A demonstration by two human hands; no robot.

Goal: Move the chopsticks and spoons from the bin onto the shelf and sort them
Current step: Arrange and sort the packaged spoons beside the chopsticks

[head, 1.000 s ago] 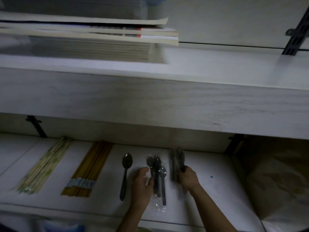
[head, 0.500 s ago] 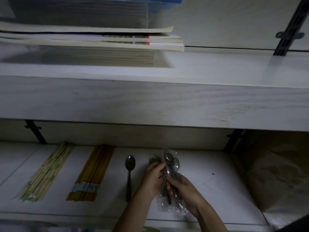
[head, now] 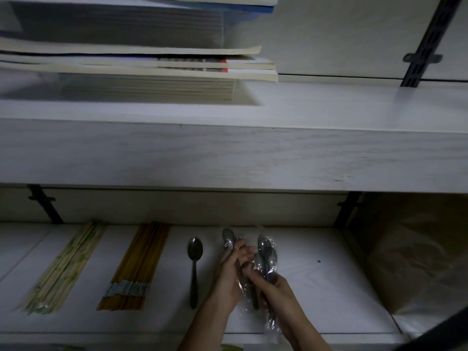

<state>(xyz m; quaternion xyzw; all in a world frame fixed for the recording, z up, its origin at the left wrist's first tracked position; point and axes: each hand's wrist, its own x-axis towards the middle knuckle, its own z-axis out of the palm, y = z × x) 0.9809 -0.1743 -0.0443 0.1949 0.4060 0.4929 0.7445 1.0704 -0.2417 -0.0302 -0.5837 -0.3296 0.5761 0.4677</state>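
On the lower white shelf point(head: 329, 287) lie a pale bamboo chopstick bundle point(head: 65, 267) at the left, a brown chopstick bundle point(head: 136, 269) with a grey band beside it, and a single dark metal spoon point(head: 194, 267). My left hand point(head: 228, 277) grips a spoon point(head: 228, 238) whose bowl sticks out above the fingers. My right hand point(head: 276, 292) holds a clear plastic packet of spoons point(head: 266, 254), lifted a little off the shelf. Both hands touch each other at the middle. The bin is out of sight.
An upper shelf board point(head: 228, 153) overhangs the work area, carrying a stack of books point(head: 141, 62). Dark wall brackets point(head: 428, 44) stand behind. A brown paper bag point(head: 415, 262) fills the space right of the lower shelf.
Both hands left the shelf surface, gathered the wrapped spoons and raised them. The left hand now pulls one spoon off to the left of the packet.
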